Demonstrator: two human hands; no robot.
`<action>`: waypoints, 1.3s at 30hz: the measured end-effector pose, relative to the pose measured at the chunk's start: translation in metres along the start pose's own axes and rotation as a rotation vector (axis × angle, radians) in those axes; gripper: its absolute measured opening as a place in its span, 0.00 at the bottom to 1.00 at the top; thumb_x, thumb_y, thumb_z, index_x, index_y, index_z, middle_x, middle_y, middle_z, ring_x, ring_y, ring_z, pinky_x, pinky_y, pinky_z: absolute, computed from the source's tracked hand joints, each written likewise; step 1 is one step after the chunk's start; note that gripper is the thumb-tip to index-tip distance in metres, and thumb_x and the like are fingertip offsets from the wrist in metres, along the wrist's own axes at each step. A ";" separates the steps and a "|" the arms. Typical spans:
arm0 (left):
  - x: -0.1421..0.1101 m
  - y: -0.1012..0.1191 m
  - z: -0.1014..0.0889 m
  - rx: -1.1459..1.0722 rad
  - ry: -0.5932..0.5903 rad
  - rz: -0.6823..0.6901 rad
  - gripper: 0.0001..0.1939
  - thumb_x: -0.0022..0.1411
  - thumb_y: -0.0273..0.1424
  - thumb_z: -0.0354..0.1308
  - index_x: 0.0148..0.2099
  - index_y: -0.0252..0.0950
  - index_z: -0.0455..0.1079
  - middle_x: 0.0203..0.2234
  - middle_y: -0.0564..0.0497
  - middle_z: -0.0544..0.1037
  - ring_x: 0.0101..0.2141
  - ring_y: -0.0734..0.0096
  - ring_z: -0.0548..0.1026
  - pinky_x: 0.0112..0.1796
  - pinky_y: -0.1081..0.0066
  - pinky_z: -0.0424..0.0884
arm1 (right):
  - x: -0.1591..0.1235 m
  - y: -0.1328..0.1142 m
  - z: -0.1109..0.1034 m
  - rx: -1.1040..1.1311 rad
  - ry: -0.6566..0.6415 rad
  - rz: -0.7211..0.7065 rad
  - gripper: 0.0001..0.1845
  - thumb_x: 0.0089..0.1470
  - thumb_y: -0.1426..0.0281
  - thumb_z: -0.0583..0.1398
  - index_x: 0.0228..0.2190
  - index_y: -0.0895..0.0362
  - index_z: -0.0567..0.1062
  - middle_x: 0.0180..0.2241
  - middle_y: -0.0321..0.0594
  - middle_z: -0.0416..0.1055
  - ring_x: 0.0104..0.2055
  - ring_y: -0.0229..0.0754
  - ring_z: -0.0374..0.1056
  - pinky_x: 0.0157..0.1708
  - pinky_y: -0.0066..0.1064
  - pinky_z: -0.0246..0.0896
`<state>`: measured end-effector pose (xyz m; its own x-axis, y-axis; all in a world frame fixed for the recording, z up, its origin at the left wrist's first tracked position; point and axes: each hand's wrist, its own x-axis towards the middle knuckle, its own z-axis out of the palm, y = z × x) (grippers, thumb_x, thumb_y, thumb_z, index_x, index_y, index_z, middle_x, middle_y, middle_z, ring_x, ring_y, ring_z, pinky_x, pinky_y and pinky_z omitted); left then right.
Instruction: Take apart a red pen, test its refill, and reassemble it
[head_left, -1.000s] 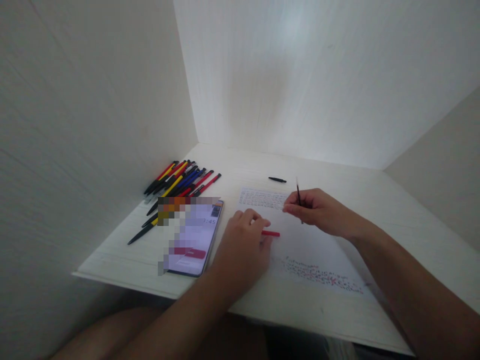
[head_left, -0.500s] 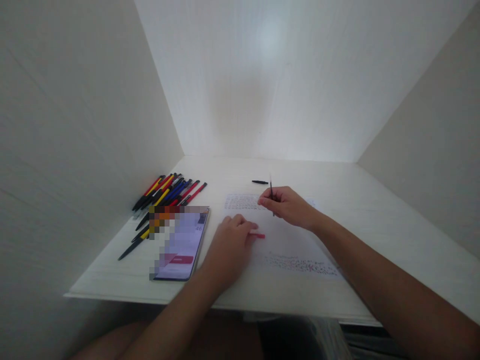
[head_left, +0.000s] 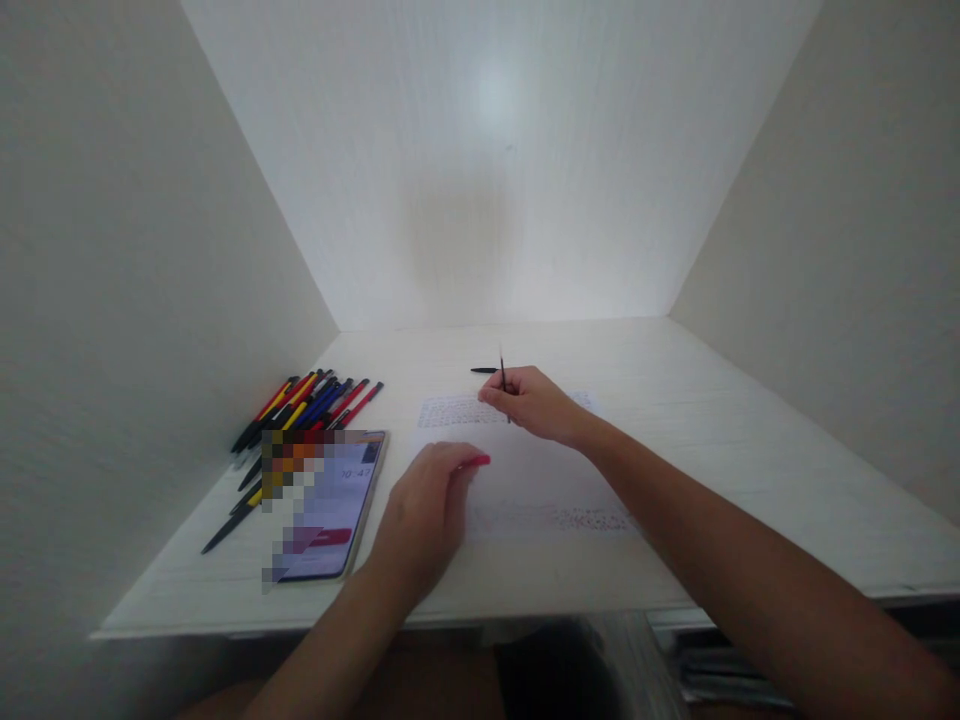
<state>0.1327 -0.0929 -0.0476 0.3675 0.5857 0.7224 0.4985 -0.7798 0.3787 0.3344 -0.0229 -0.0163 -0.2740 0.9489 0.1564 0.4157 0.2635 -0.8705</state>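
At the bottom, past the near edge of the white surface [head_left: 712, 460], there is some dark cloth [head_left: 551, 670]. The phone [head_left: 341, 510] lies flat by the near edge, toward the near left corner. Part of it is hidden by blurry blocks, but a red bar and some numbers show on its screen.

Just right of the phone is the left hand [head_left: 427, 505]. Its grip is closed on a red pen tube [head_left: 482, 460], and only one end pokes out past the fingers. The tube is over the paper [head_left: 532, 480], which lies in the middle of the surface, nearer the near edge than the far one. The paper has rows of writing at both its near and far ends.

The right hand [head_left: 529, 402] is a little farther away, above the far part of the paper. Its grip is pinched on a thin dark ink stick [head_left: 502, 368], which stands almost straight up. I cannot tell if the stick touches the paper.

Along the left edge is a messy pile of pens [head_left: 319, 405], red, yellow, blue and black. Near the middle of the far edge lies a small black pen piece [head_left: 483, 371], close to the right hand. Behind everything is a pale wall [head_left: 465, 200].
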 end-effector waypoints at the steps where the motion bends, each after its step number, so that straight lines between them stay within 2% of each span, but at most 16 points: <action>1: -0.001 0.002 -0.001 -0.005 0.011 0.023 0.08 0.71 0.24 0.49 0.47 0.35 0.68 0.39 0.48 0.77 0.40 0.69 0.74 0.42 0.69 0.71 | 0.000 0.000 0.000 -0.003 -0.001 -0.004 0.13 0.58 0.63 0.57 0.26 0.57 0.71 0.21 0.33 0.61 0.25 0.35 0.56 0.25 0.31 0.48; 11: -0.005 0.006 -0.002 -0.017 0.055 0.016 0.12 0.69 0.21 0.49 0.51 0.36 0.67 0.40 0.48 0.78 0.41 0.72 0.77 0.44 0.72 0.73 | -0.002 -0.005 0.002 -0.029 -0.028 -0.036 0.12 0.58 0.65 0.57 0.25 0.57 0.71 0.21 0.33 0.62 0.25 0.35 0.55 0.25 0.32 0.46; 24: -0.004 0.009 -0.003 -0.016 0.099 -0.063 0.09 0.68 0.21 0.52 0.47 0.37 0.68 0.39 0.49 0.78 0.40 0.74 0.76 0.41 0.75 0.73 | 0.000 0.005 0.003 -0.041 -0.015 -0.003 0.12 0.58 0.62 0.58 0.27 0.57 0.72 0.20 0.33 0.61 0.24 0.35 0.54 0.24 0.32 0.45; 33: -0.002 0.007 -0.004 -0.019 0.105 0.030 0.10 0.69 0.22 0.52 0.50 0.36 0.68 0.40 0.47 0.78 0.42 0.72 0.75 0.44 0.72 0.72 | 0.001 0.004 0.003 -0.033 -0.038 0.003 0.12 0.59 0.63 0.58 0.27 0.56 0.72 0.20 0.33 0.61 0.24 0.35 0.54 0.24 0.32 0.46; 39: -0.003 0.007 -0.005 -0.010 0.114 0.024 0.10 0.69 0.23 0.53 0.50 0.37 0.68 0.40 0.48 0.78 0.41 0.72 0.76 0.44 0.71 0.73 | 0.002 0.007 0.002 -0.033 -0.040 -0.001 0.12 0.59 0.62 0.58 0.27 0.56 0.72 0.21 0.34 0.63 0.25 0.36 0.55 0.25 0.32 0.47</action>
<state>0.1319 -0.1013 -0.0441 0.2873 0.5386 0.7921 0.4827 -0.7957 0.3660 0.3346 -0.0201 -0.0230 -0.3088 0.9410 0.1381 0.4431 0.2709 -0.8545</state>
